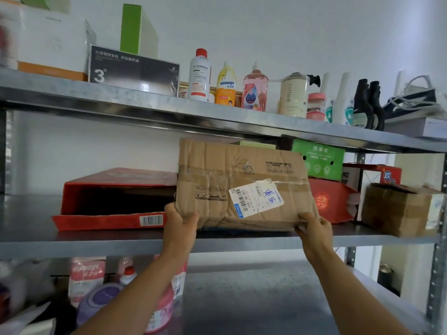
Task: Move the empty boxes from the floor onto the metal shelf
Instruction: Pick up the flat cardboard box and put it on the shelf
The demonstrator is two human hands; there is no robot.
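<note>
Head view. Left hand [181, 221] grips the near-left corner of the crumpled cardboard box [242, 175]; box, long axis left-right, sits just beyond both hands on the middle level of the metal shelf [72, 245]; right hand [314, 227] grips its near-right corner.

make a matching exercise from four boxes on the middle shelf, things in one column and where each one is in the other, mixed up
Things
1. taped cardboard box
2. open red box
3. green box
4. small brown box

Places
a. far right of the metal shelf
b. gripped by the left hand and right hand
c. stacked on a second red box
d. lying flat, left of both hands

Pairs: 1-b, 2-d, 3-c, 4-a
</note>
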